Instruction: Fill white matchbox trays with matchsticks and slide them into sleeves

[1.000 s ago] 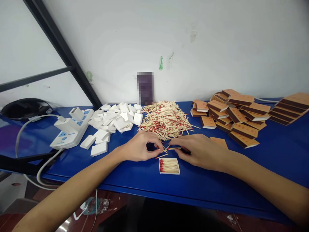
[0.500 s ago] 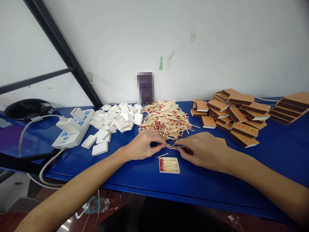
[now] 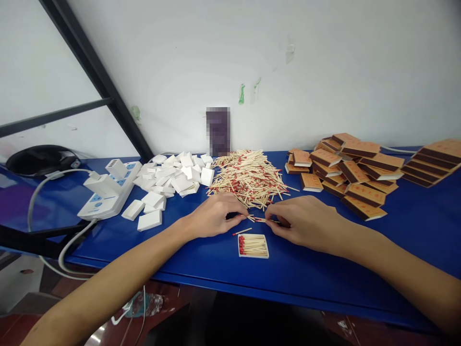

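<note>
Between thumb and fingers, my left hand (image 3: 218, 215) pinches matches whose ends poke out to the right. My right hand (image 3: 300, 220) is closed on matches too, their red heads (image 3: 258, 219) pointing left toward the other hand. How many each holds is too small to tell. Just below lies a white matchbox tray (image 3: 267, 246) with a layer of matches, red heads at its left side. One loose match (image 3: 242, 231) rests above the tray. Beyond both hands spreads a big heap of red-tipped matches (image 3: 248, 175).
White paper trays (image 3: 176, 175) are piled on the left, beside a power strip (image 3: 108, 202) with plugs. Orange matchboxes (image 3: 355, 170) are heaped at the right, with a stack (image 3: 434, 161) farther over. A pixelated dark object (image 3: 218, 130) leans on the wall. The blue table (image 3: 201, 269) ends close in front.
My right hand has shifted slightly to the right, widening the gap between the hands. The left hand stays nearly in place. Tray and loose match lie as before.
</note>
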Demonstrator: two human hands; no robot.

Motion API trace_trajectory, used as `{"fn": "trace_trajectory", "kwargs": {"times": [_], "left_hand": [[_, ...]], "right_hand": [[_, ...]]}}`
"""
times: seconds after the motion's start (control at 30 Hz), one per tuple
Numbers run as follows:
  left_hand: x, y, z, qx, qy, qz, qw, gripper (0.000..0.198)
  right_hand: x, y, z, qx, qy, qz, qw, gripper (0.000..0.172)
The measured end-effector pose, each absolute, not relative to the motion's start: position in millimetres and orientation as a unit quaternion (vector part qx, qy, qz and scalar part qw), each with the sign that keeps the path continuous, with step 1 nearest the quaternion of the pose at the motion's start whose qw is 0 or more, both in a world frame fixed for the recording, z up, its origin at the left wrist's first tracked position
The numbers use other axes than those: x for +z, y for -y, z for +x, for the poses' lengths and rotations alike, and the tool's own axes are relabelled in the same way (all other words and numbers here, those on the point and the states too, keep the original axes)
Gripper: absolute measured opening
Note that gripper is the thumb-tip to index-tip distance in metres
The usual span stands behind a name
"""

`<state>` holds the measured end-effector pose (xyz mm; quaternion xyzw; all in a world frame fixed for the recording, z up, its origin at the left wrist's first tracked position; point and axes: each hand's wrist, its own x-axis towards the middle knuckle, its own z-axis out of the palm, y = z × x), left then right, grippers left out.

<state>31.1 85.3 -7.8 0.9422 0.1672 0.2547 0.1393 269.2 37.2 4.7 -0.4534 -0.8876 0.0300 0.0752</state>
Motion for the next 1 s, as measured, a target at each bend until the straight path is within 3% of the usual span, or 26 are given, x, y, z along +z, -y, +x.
{"fn": "trace_trajectory", "kwargs": {"times": [0.43, 0.83, 1.0], "left_hand": [[-8, -84, 31, 0.238, -0.146, 0.944, 0.179, 0.013], [-2, -82, 28, 0.257, -0.159, 0.941, 0.156, 0.013], [6, -79, 22, 0.201, -0.172, 0.955, 0.136, 0.019]], "right_hand": [[-1, -42, 271, 0.056, 0.875, -0.469, 0.103, 0.018], [-2, -36, 255, 0.144, 0.862, -0.462, 0.150, 0.024], [-6, -36, 255, 0.132, 0.866, -0.458, 0.149, 0.025]]}}
